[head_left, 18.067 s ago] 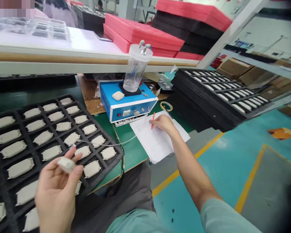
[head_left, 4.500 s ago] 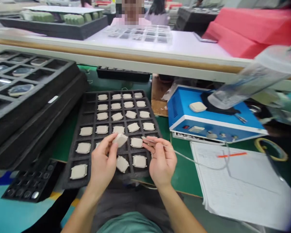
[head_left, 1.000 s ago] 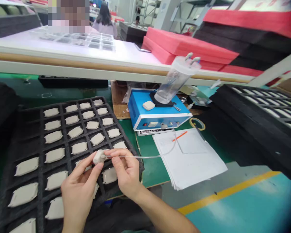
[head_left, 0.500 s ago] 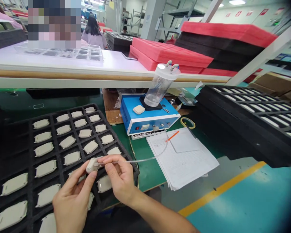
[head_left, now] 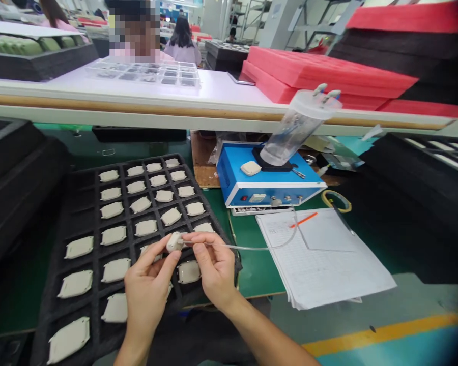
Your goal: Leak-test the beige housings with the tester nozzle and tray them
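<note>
Over the green counter [head_left: 254, 274], left hand [head_left: 148, 279] pinches beige casing [head_left: 173, 242], right hand [head_left: 218, 269] clear tube [head_left: 255, 248], seemingly joining; next needs steadiness.

Bright light, stretched edges — dark right corners

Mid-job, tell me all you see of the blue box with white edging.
The blue box with white edging looks metal and stands upright beyond the white paper sheets. Its front has a red switch and a grey knob. On top rest a beige rounded piece and a flat black base under a clear cylinder. A thin clear tube runs to its front.
</note>
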`<state>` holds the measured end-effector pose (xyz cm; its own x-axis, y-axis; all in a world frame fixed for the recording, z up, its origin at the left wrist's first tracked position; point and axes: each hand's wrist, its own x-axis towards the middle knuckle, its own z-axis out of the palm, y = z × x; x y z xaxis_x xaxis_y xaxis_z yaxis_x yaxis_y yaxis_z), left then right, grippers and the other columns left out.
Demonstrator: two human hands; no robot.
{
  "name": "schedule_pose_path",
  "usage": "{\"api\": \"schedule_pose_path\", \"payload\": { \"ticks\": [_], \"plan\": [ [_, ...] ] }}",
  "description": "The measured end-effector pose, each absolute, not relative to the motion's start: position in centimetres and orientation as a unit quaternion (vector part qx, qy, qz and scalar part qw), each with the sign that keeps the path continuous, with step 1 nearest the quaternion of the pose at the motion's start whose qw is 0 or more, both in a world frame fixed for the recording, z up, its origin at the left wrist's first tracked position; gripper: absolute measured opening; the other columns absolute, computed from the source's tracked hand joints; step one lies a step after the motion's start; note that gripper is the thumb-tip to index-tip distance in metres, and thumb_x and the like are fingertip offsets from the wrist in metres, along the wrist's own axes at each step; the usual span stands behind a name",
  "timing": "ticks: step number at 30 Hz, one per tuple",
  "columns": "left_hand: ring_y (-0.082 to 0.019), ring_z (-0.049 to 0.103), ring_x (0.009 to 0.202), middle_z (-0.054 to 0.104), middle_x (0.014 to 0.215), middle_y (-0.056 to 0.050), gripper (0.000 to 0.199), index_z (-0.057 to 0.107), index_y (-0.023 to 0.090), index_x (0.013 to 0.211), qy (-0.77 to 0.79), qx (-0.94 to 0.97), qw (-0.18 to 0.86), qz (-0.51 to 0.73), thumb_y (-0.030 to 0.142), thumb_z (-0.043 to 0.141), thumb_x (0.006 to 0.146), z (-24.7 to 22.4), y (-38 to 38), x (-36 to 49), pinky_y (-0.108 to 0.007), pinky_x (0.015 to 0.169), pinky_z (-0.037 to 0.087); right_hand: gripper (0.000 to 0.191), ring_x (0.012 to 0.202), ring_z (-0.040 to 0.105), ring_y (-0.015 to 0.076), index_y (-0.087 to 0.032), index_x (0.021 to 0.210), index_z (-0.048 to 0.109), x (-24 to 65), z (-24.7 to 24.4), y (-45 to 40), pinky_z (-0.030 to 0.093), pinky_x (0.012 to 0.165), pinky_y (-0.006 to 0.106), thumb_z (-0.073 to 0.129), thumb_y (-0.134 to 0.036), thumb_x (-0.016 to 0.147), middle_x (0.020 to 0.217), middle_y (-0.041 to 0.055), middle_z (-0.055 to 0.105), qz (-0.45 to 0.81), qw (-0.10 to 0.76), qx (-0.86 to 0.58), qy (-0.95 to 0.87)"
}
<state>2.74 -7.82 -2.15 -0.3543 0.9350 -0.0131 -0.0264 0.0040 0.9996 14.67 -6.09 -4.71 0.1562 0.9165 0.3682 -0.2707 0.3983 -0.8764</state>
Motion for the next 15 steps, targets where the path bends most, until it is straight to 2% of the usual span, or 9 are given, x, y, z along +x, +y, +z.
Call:
{"api": "schedule_pose_path", "payload": {
  "ticks": [10, 15],
  "plan": [
    [-0.021, 0.075, 0.094, 0.079, 0.108, -0.009, 0.033, 0.083, 0.019, 0.106, 0.57, 0.397, 0.419, 0.585, 0.032, 0.086, 0.076, -2.0, -8.31, 2.82, -0.029, 0.082, 0.065, 0.011, 0.099, 0.078, 0.0185, -0.023, 0.102, 0.072, 14.78, -5.13, -6.7, 0.065, 0.09, 0.033, 0.062, -0.025, 0.101, 0.105, 0.0061, 0.08, 0.439, 0.675, -0.351, -0.477],
    [-0.023, 0.076, 0.095, 0.079, 0.109, -0.01, 0.033, 0.083, 0.019, 0.106, 0.57, 0.4, 0.423, 0.58, 0.034, 0.086, 0.076, -1.92, -8.23, 2.81, -0.031, 0.083, 0.065, 0.012, 0.098, 0.078, 0.02, -0.022, 0.1, 0.072, 14.8, -5.0, -6.71, 0.066, 0.089, 0.035, 0.062, -0.028, 0.101, 0.104, 0.007, 0.08, 0.435, 0.673, -0.359, -0.478]
  ]
}}
